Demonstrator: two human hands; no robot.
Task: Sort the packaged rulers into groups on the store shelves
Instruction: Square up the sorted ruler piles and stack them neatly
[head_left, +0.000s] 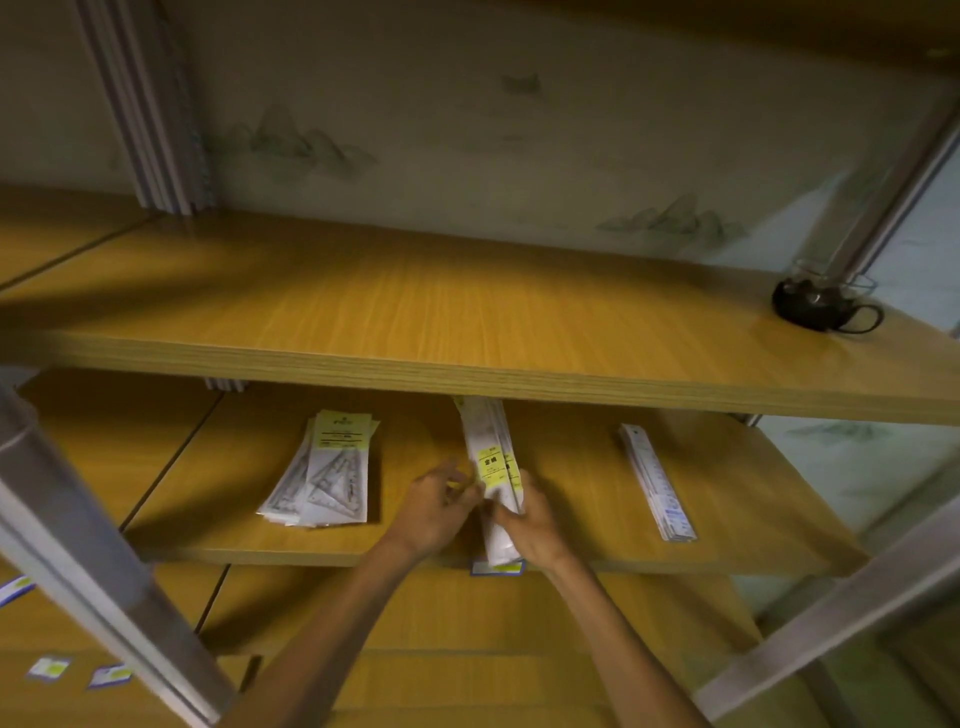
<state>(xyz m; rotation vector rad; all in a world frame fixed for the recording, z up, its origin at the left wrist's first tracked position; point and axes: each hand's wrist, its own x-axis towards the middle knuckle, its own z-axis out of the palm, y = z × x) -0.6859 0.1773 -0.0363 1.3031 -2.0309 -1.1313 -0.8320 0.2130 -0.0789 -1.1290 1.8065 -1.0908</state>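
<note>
Packaged rulers in clear plastic sleeves with yellow labels form a long narrow stack (493, 467) on the middle wooden shelf (727, 519), and this stack is the landmark for everything else. It runs from under the front edge of the upper wooden shelf (467, 312) forward to the front edge of the middle shelf, and its near end juts slightly past that edge. Both of the person's bare hands are on its near half. The left hand (434, 512) touches its left side, fingers (457, 480) curled at the yellow label; whether they pinch the stack cannot be told. The right hand (524, 525) wraps the stack from the right, fingers closed around it. To the left of the stack, well apart, lies a fanned pile of packaged triangular set squares with yellow header cards (324, 475). To the right, also apart, lies a slim pile of white packaged rulers with blue print (655, 480). Above and far to the right, a dark round teapot (815, 306) sits on the upper shelf.
</note>
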